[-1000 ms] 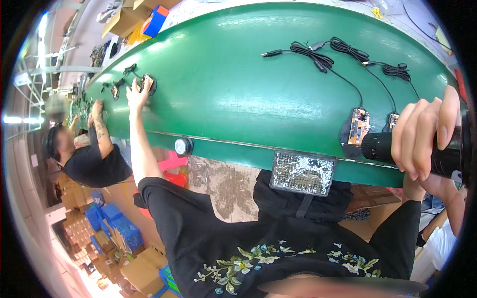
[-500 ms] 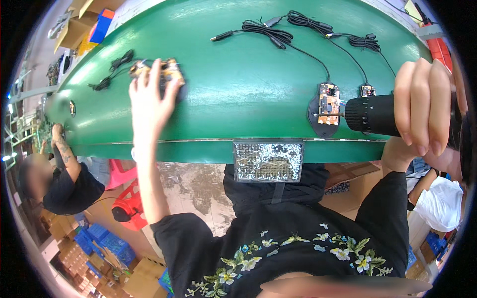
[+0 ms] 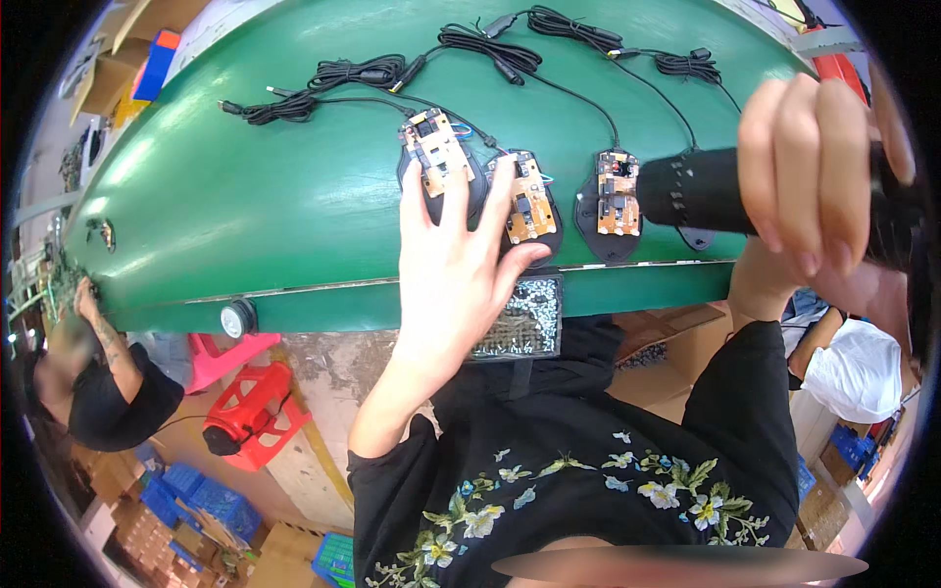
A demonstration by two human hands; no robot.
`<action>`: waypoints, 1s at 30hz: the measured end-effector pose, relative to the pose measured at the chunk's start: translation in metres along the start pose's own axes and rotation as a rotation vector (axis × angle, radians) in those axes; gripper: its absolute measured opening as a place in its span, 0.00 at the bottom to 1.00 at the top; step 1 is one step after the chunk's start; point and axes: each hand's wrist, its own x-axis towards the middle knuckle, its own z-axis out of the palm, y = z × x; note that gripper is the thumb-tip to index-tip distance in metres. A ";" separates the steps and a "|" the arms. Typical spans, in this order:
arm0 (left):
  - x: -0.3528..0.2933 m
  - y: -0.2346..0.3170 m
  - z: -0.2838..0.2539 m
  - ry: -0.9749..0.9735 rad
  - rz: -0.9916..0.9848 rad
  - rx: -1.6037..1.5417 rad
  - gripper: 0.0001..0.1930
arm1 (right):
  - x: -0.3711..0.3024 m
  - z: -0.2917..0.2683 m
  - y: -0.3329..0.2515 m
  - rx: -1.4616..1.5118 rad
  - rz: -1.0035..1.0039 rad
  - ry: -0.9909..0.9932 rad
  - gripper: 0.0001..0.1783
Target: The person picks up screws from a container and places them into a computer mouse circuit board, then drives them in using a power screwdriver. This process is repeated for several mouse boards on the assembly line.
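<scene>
My left hand (image 3: 446, 255) is spread over two opened computer mice in the middle of the green table. Its fingertips touch the left mouse's circuit board (image 3: 431, 139) and the edge of the second mouse's board (image 3: 532, 211), its thumb lying by the second one's lower end. My right hand (image 3: 809, 171) is wrapped round a black electric screwdriver (image 3: 691, 191), which points left. The driver's nose is at the right edge of a third mouse (image 3: 618, 201); whether its bit touches cannot be seen. A fourth mouse (image 3: 698, 238) is mostly hidden behind the driver.
Bundled black cables (image 3: 490, 44) lie along the far side. A shallow tray of small shiny pieces (image 3: 542, 309) hangs at the near edge. A round white-faced fitting (image 3: 238, 318) is further left. Another person (image 3: 118, 392) sits at far left near a red stool (image 3: 260, 416).
My left hand has moved right, bringing the two mice and their cables from the left side toward the third mouse. The screwdriver stays at the third mouse, its bit no longer visible.
</scene>
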 end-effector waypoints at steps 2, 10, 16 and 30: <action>0.000 -0.011 -0.001 0.043 0.060 -0.039 0.37 | -0.001 -0.016 0.009 0.074 0.004 -0.146 0.28; -0.029 -0.035 -0.011 0.110 -0.018 -0.014 0.26 | -0.003 0.013 0.111 0.176 -0.520 0.400 0.28; -0.047 -0.033 -0.016 0.089 -0.017 -0.007 0.21 | 0.017 0.037 0.083 0.150 -0.084 0.586 0.30; -0.050 -0.009 -0.021 -0.256 0.140 -0.277 0.14 | 0.022 0.038 0.087 0.246 0.088 0.718 0.31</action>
